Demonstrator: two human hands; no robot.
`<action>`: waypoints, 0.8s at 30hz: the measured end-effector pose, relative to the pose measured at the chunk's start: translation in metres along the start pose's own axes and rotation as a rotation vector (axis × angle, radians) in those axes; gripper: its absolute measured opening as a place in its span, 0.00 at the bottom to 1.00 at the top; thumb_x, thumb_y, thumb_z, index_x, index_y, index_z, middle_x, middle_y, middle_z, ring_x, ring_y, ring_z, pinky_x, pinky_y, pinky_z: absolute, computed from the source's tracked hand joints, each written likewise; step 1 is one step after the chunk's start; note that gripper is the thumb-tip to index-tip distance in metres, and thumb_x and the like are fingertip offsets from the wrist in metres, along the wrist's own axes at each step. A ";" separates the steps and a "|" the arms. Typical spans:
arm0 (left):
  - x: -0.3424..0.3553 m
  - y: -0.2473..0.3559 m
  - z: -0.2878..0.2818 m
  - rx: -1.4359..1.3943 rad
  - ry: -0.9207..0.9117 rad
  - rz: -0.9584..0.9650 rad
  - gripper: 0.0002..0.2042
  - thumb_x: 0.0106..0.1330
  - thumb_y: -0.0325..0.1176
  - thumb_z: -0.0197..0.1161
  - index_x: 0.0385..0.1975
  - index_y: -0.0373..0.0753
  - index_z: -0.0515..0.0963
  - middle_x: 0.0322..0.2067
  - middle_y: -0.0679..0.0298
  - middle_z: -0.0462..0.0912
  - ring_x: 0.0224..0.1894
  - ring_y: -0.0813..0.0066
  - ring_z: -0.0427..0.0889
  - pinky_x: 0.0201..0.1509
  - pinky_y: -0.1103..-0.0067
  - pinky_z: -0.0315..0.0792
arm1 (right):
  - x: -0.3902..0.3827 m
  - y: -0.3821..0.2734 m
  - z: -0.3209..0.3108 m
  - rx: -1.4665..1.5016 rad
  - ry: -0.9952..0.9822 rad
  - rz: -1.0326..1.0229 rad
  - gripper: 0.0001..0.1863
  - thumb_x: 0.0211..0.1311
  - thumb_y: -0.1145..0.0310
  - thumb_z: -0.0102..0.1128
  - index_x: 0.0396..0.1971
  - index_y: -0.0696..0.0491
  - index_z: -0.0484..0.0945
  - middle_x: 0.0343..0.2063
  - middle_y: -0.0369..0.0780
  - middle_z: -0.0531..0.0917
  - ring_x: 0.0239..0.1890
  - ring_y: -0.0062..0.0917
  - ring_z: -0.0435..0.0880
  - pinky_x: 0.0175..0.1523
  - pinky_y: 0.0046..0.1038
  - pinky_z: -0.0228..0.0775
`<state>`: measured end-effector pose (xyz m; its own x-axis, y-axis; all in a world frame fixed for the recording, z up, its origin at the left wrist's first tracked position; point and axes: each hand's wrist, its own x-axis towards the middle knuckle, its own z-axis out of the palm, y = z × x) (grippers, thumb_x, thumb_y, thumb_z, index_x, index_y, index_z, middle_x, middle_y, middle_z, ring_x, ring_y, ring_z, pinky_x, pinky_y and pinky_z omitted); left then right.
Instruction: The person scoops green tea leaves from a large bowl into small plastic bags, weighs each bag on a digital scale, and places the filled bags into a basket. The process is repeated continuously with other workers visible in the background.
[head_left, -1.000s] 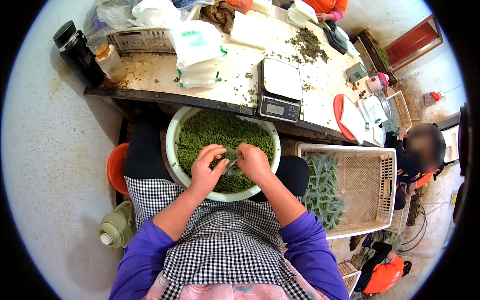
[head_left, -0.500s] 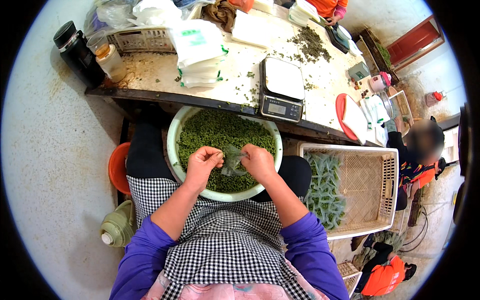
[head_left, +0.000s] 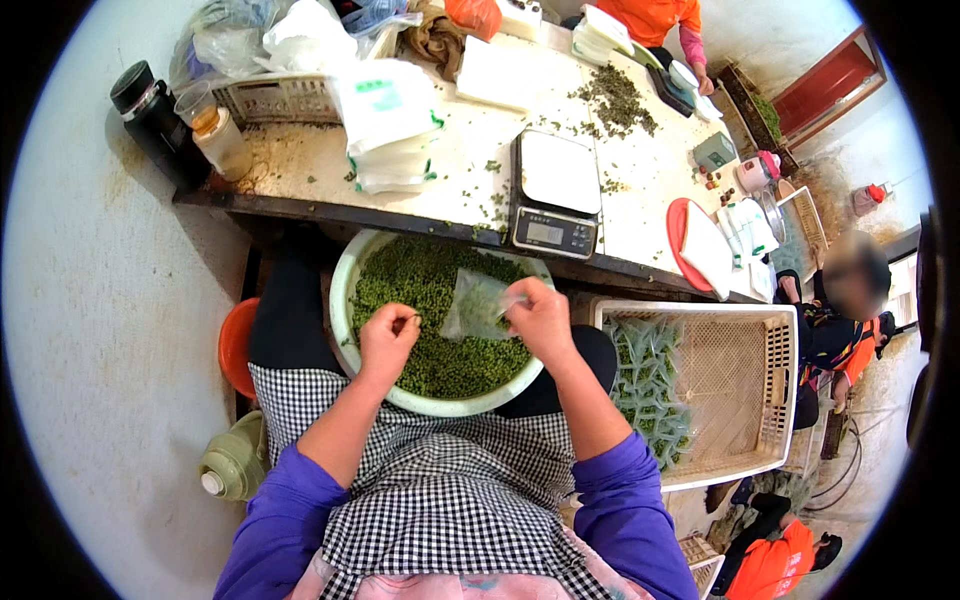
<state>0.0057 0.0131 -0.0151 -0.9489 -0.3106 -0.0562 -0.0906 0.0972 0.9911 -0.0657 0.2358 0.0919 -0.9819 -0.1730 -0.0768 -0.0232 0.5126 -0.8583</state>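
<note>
A pale round basin (head_left: 343,330) sits between my knees, full of small round green berries (head_left: 440,375) like green peppercorns. Over it, my right hand (head_left: 543,322) pinches the edge of a clear plastic bag (head_left: 474,306). The bag hangs tilted to the left of those fingers; green shows in it or through it, I cannot tell which. My left hand (head_left: 386,347) is apart from the bag, above the basin's left half. Its thumb and fingertips are pressed together, and whatever they hold is too small to name.
A table with a digital scale (head_left: 553,190), white bags (head_left: 390,120) and a black flask (head_left: 158,125) stands ahead. At right, a plastic crate (head_left: 735,375) holds several filled bags (head_left: 645,390). An orange bucket (head_left: 237,345) and green jug (head_left: 235,460) are left. Other people work nearby.
My left hand has come away from the bag, moving left and slightly down. My right hand has moved right with the bag, which now hangs more spread out.
</note>
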 end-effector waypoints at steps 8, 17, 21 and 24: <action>-0.003 0.075 -0.093 -0.213 0.408 0.071 0.01 0.68 0.23 0.59 0.35 0.33 0.75 0.28 0.64 0.80 0.27 0.80 0.79 0.34 0.83 0.74 | 0.098 0.011 -0.032 0.712 0.443 -0.195 0.13 0.65 0.74 0.57 0.48 0.60 0.73 0.37 0.40 0.80 0.37 0.24 0.83 0.38 0.25 0.76; -0.070 0.028 -0.263 -0.001 0.980 0.138 0.06 0.70 0.24 0.55 0.44 0.35 0.76 0.35 0.62 0.78 0.30 0.81 0.79 0.34 0.82 0.76 | 0.050 0.071 -0.017 0.578 0.330 0.071 0.07 0.65 0.74 0.59 0.42 0.55 0.78 0.32 0.36 0.84 0.23 0.18 0.82 0.26 0.17 0.67; -0.086 -0.039 -0.299 0.790 0.788 -0.001 0.10 0.68 0.25 0.57 0.47 0.35 0.78 0.47 0.52 0.78 0.45 0.64 0.81 0.49 0.73 0.76 | 0.026 0.084 -0.012 0.531 0.299 0.063 0.06 0.65 0.74 0.58 0.40 0.56 0.79 0.31 0.34 0.83 0.24 0.16 0.81 0.27 0.16 0.66; -0.082 -0.094 -0.326 1.079 0.610 -0.185 0.12 0.64 0.25 0.60 0.47 0.37 0.80 0.64 0.45 0.67 0.66 0.49 0.66 0.67 0.67 0.63 | 0.016 0.082 0.000 0.472 0.281 0.066 0.05 0.65 0.74 0.57 0.39 0.56 0.79 0.29 0.33 0.81 0.26 0.15 0.80 0.28 0.16 0.66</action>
<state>0.1903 -0.2793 -0.0649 -0.6270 -0.7610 0.1663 -0.6823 0.6395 0.3543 -0.0835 0.2746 0.0202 -0.9923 0.1105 -0.0554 0.0634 0.0708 -0.9955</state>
